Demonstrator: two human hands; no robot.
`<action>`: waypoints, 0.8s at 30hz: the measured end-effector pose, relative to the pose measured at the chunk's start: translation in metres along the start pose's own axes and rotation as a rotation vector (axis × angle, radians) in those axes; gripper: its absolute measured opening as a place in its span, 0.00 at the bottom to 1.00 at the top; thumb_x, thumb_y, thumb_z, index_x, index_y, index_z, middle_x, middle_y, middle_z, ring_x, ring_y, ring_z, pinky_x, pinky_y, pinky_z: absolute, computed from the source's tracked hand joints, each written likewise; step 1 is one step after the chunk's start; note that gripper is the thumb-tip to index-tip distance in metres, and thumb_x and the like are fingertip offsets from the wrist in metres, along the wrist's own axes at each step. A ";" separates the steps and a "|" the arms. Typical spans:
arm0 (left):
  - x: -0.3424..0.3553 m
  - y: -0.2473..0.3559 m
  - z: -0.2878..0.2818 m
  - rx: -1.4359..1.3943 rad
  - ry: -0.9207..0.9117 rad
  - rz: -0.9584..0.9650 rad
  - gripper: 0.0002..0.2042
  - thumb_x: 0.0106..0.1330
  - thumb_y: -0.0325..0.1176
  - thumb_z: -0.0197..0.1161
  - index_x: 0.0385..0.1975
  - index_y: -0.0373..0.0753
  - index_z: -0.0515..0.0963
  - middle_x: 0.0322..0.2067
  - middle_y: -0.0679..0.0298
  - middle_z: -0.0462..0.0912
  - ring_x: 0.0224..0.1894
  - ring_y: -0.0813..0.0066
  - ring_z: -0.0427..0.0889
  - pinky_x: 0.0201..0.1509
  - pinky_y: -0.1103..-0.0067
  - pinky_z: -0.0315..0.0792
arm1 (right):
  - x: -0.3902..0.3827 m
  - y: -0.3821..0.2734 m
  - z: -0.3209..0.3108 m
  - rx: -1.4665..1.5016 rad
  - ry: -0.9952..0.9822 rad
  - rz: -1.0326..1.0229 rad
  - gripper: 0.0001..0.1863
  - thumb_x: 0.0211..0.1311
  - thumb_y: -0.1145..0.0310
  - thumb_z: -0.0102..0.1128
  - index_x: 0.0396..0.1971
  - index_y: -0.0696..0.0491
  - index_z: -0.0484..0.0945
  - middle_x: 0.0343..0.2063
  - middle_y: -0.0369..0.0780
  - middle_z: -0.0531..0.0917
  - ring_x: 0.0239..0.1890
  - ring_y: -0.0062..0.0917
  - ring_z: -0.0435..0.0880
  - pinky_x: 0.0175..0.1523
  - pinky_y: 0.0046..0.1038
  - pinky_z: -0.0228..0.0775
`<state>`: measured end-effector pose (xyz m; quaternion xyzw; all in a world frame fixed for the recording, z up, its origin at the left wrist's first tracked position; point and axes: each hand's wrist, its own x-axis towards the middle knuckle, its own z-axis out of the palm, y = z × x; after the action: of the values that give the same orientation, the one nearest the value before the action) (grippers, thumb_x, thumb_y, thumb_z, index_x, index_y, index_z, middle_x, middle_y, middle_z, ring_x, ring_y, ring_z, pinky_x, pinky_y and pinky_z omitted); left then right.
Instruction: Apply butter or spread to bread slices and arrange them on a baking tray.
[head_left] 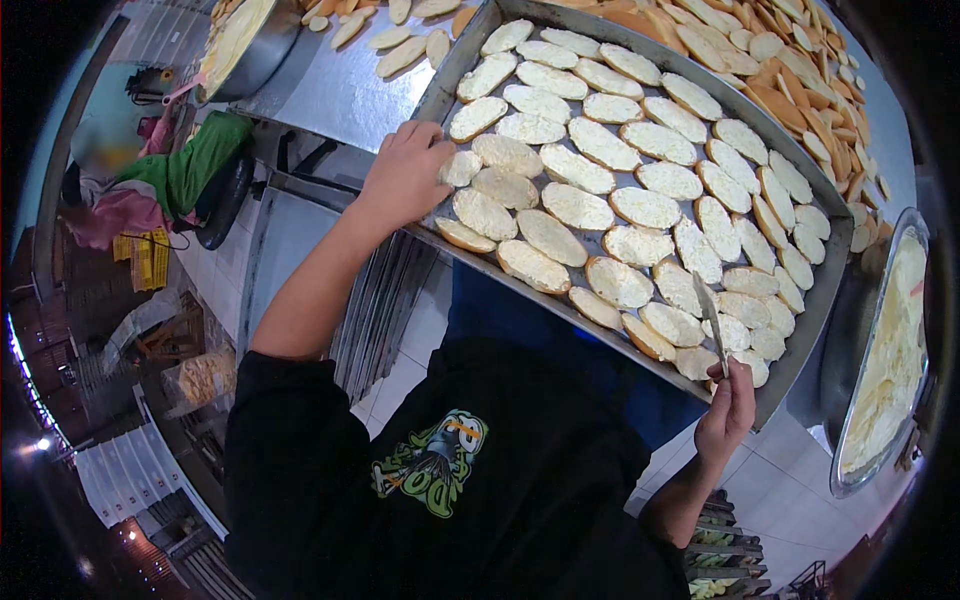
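A large metal baking tray (838,262) lies in front of me, lined with rows of oval bread slices (605,142) coated in a pale spread. At its left edge my left hand (405,182) is closed over the rim, with fingertips close to the nearest slices. In my right hand (728,408), pinched by its handle, is a spreading knife (711,318). The blade reaches over slices in the tray's near right corner and looks to be touching or just above one; I cannot tell which.
Piles of uncoated bread slices (790,85) lie beyond the tray on the metal table (335,95). A basin of pale spread (885,370) stands at the right, another bowl (262,62) at the far left. Stacked trays (372,310) sit below left. A person in green (190,165) is at the left.
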<state>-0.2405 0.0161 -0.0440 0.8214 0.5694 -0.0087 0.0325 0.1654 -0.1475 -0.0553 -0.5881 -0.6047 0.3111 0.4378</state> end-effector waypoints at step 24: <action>-0.010 0.009 0.002 0.261 0.101 -0.136 0.21 0.39 0.43 0.63 0.32 0.36 0.77 0.48 0.58 0.65 0.53 0.61 0.59 0.51 0.60 0.52 | 0.009 -0.005 0.007 -0.003 -0.034 -0.025 0.12 0.52 0.82 0.44 0.37 0.63 0.73 0.25 0.44 0.74 0.29 0.28 0.71 0.36 0.24 0.62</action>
<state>-0.2355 0.0039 -0.0453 0.7777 0.6185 -0.0434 -0.1039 0.1578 -0.1383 -0.0520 -0.5759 -0.6198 0.3146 0.4304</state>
